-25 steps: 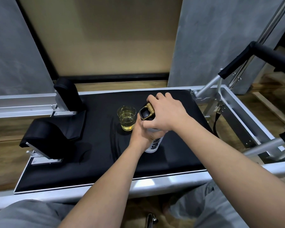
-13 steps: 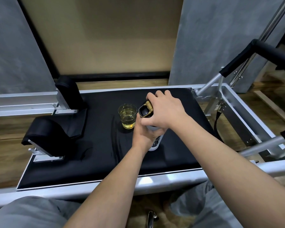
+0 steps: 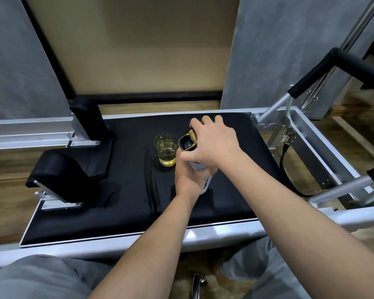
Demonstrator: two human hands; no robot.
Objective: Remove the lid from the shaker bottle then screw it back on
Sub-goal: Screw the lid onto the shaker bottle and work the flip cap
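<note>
A white shaker bottle (image 3: 206,183) with dark lettering stands upright on the black padded carriage (image 3: 127,190). My left hand (image 3: 189,175) grips its body from the near side. Its black and gold lid (image 3: 187,143) sits on top of the bottle, and my right hand (image 3: 214,143) grips the lid from above, fingers curled over the far side. Most of the bottle and lid is hidden by both hands; I cannot tell whether the lid is seated or loose.
A glass (image 3: 165,149) of yellow liquid stands just left of the bottle, almost touching my left hand. Black shoulder rests (image 3: 89,121) and a headrest (image 3: 61,175) lie at left. A metal footbar frame (image 3: 289,117) rises at right. My knees sit below the front rail.
My right hand has turned slightly on the lid, and the gold flip cap has swung a little. The left hand and bottle stay in place. The camera view shifted slightly.
</note>
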